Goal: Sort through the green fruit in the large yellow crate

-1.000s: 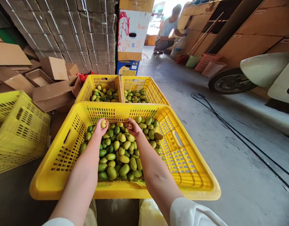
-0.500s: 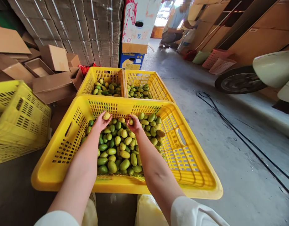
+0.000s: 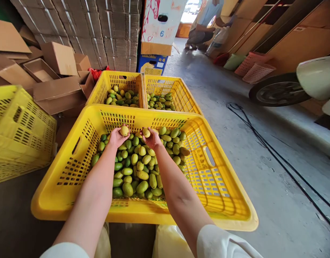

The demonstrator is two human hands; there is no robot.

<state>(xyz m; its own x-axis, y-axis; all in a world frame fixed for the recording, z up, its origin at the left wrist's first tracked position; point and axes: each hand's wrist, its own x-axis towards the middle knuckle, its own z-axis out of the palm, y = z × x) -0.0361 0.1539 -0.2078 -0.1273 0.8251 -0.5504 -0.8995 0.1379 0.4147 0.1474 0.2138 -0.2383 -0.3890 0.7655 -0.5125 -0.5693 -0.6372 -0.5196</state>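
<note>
My left hand [image 3: 117, 137] is closed around a small oval yellow fruit [image 3: 124, 130], much like a small mango, raised above the heap. To its right, my right hand [image 3: 153, 139] grips another yellow fruit [image 3: 146, 133] of the same kind, with its blunt end facing me. Both hands are over the far half of a large yellow plastic crate [image 3: 57, 204]. Beneath them lies a heap of green and yellowish fruit [image 3: 142, 175]. My forearms hide parts of the heap.
Two yellow crates, a left one [image 3: 100, 86] and a right one [image 3: 188, 94], adjoin the far rim and hold similar fruit. Cardboard boxes [image 3: 57, 89] and another yellow crate [image 3: 25, 132] are left. Black cable [image 3: 261, 138] crosses the floor at right. A person [image 3: 201, 30] crouches farther back.
Both hands have turned the fruit they hold so that more of each shows. My right hand has risen slightly and shifted left. The camera view has moved a little.
</note>
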